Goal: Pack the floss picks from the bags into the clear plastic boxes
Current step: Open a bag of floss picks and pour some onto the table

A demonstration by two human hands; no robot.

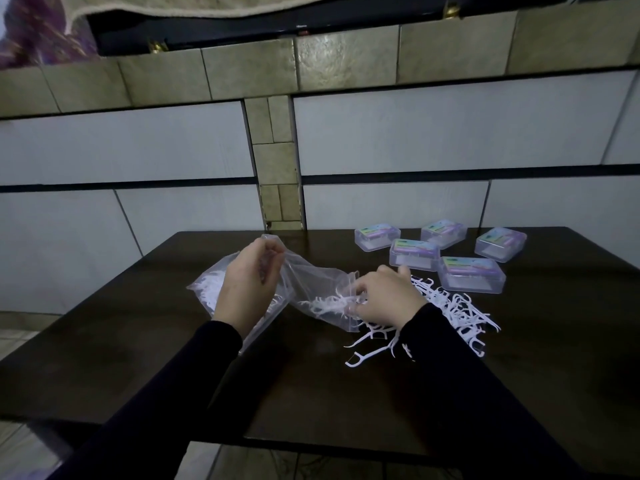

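Emptying step: the left hand (242, 285) pinches up the crumpled clear plastic bag (311, 282); the right hand (384, 299), fingers curled at its mouth, draws white floss picks (453, 306) onto the dark bench (554, 341); next, opening the lidded clear boxes (471, 275) nearby.

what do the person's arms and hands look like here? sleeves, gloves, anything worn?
Both arms are in long dark sleeves, black or very dark navy, plain with no visible markings, ending at the wrists. The left hand and right hand are bare: no gloves, and no rings, watch or bracelet show in this dim view.
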